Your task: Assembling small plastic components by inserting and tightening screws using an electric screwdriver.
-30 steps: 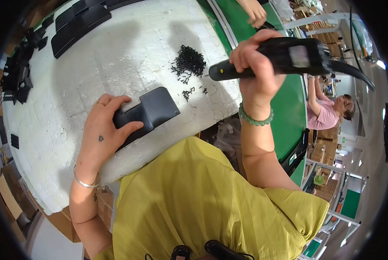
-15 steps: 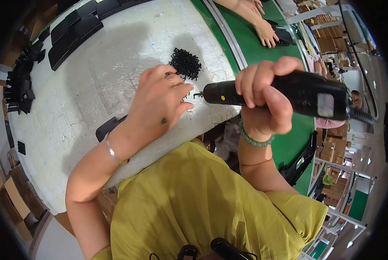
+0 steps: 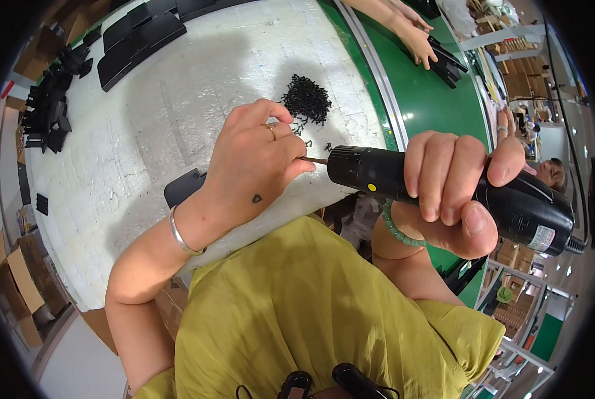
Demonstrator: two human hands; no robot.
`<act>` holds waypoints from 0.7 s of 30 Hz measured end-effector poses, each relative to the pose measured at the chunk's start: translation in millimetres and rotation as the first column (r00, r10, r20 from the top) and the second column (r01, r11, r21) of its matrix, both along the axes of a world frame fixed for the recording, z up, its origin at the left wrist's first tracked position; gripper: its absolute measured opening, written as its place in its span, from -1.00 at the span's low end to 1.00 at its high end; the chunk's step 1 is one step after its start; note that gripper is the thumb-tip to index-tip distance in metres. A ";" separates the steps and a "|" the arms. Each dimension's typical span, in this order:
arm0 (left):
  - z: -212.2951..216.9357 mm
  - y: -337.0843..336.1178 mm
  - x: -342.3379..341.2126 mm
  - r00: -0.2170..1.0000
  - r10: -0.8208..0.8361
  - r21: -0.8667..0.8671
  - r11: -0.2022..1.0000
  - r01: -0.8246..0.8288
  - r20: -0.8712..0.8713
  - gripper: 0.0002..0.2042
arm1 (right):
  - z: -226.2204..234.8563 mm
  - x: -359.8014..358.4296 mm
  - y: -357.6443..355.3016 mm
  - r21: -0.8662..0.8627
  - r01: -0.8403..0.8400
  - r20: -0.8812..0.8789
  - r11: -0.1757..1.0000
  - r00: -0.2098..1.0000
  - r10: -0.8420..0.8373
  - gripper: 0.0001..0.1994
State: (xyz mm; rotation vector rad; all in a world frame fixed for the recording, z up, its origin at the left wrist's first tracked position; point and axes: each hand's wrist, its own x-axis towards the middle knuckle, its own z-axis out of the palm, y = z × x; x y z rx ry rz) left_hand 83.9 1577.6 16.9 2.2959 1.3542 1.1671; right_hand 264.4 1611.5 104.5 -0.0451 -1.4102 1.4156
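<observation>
My right hand [image 3: 453, 189] is wrapped round a black electric screwdriver [image 3: 370, 171], which lies nearly level with its bit pointing left. The tip of the bit meets the pinched fingers of my left hand [image 3: 261, 149]. Whatever those fingers hold is hidden behind them. Just beyond my left hand is a pile of small black screws [image 3: 307, 100] on the white wrapped table surface [image 3: 197, 93], with a few loose ones between the pile and the screwdriver. A black flat part [image 3: 183, 187] lies partly hidden behind my left wrist.
Black panels [image 3: 144, 50] lie along the far left edge of the table, with black brackets [image 3: 48, 113] stacked beside them. To the right runs a green work surface [image 3: 417, 100], where a co-worker's hand [image 3: 417, 45] touches a black part [image 3: 447, 63]. A cable [image 3: 580, 166] hangs at the right.
The screwdriver's bit has come to my left fingertips, and its body now tilts down toward the right. The view has shifted slightly. The co-worker's black part has turned.
</observation>
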 end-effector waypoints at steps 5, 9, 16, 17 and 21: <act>-3.1 -7.6 -4.2 1.000 -0.014 0.033 0.999 0.014 0.006 -0.79 | -0.3 -2.6 -1.2 0.065 -0.094 0.085 0.993 0.992 0.088 -0.71; -7.2 -19.2 -13.2 0.999 -0.035 0.044 0.998 0.037 -0.041 -0.78 | -1.9 -13.3 -6.9 0.138 -0.091 0.135 0.986 0.988 0.072 -0.70; -8.3 -37.3 -60.8 0.951 0.256 -0.125 0.963 -0.237 0.174 -0.53 | -23.7 -39.0 -13.5 0.077 -0.127 0.180 0.989 0.977 0.111 -0.68; -9.5 -40.8 -70.4 0.947 0.270 -0.135 0.959 -0.248 0.172 -0.53 | -24.1 -42.0 -13.4 0.063 -0.158 0.175 0.985 0.974 0.145 -0.69; -13.0 -61.3 -78.3 0.943 0.331 -0.407 0.858 -0.312 -0.026 -0.47 | -29.4 -57.4 -26.3 0.031 -0.240 0.197 0.970 0.953 0.229 -0.71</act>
